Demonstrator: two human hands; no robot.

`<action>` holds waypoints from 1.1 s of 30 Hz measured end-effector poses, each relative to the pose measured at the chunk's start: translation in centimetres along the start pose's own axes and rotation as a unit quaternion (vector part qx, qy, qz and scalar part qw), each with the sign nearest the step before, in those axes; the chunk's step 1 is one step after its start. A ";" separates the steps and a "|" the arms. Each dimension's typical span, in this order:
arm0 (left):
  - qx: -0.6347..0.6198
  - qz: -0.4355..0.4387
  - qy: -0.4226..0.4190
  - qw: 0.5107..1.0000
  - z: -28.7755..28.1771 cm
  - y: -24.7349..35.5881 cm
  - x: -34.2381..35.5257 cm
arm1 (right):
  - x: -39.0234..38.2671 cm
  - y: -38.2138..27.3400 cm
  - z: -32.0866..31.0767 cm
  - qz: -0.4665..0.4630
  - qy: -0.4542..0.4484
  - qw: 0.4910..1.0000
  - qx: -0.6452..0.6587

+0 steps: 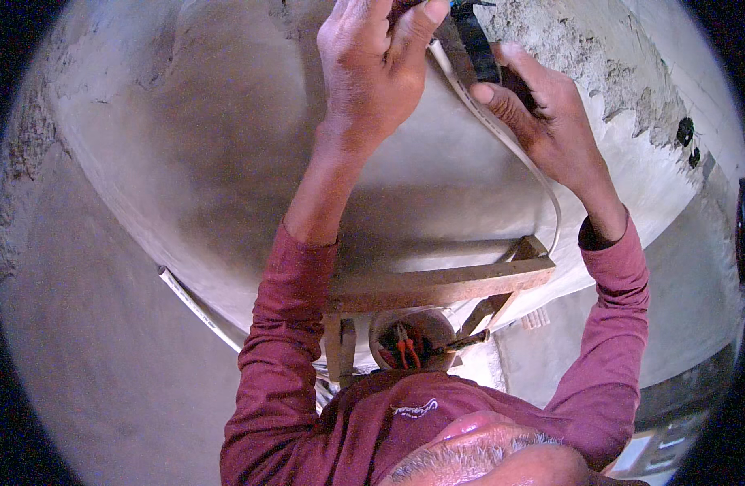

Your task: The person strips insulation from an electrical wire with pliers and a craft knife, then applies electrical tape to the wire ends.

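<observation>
Where the slender white flexible tube (503,132) lay: its upper end sat at top centre, just beside the thumb of the left hand (376,73), the nearer one; its long axis curved down rightward.
How the left hand gripped: fingers bent, partly beyond the upper edge; its hold could not be told.
What the right hand (555,121) pinched, upper right: a flat black strip (478,49).
</observation>
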State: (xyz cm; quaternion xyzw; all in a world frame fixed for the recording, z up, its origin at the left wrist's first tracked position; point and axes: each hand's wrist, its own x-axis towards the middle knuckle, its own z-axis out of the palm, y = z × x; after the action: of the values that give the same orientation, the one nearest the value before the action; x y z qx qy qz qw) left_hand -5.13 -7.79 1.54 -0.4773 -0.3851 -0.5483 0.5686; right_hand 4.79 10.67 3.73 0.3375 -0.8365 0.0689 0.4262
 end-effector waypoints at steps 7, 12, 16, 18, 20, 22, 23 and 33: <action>-0.021 0.008 0.030 0.999 0.9 -0.3 -0.9 | 5.9 -5.1 -6.5 0.231 -0.247 0.923 0.185; 0.000 -0.071 0.049 0.996 1.5 -2.1 -2.9 | 10.6 -4.1 -7.0 0.171 -0.231 0.843 0.454; -0.089 -0.074 0.077 0.990 0.6 -1.4 -2.2 | 12.6 -2.4 -5.3 0.042 -0.184 0.964 0.189; -0.099 -0.074 0.069 0.990 0.4 -1.7 -2.2 | 12.1 -1.0 -5.5 0.058 -0.220 0.959 0.172; -0.131 -0.077 0.074 0.986 1.6 -1.3 -2.5 | 10.8 -0.6 -6.9 0.112 -0.307 0.922 0.207; -0.120 -0.067 0.073 0.988 1.3 -1.2 -2.0 | 8.9 0.3 -5.3 0.128 -0.281 0.933 0.184; -0.118 -0.068 0.071 0.988 1.1 -1.0 -1.6 | 8.0 0.8 -5.0 0.143 -0.280 0.938 0.146; 0.061 -0.163 -0.061 0.983 0.2 1.8 0.8 | 2.4 2.6 -3.8 0.159 -0.312 0.613 0.709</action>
State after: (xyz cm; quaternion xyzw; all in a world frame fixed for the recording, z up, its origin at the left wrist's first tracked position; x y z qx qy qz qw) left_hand -3.22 -7.91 2.13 -0.4046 -0.5248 -0.5790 0.4751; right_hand 4.70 12.99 8.36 0.3973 -0.6502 0.5975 -0.2497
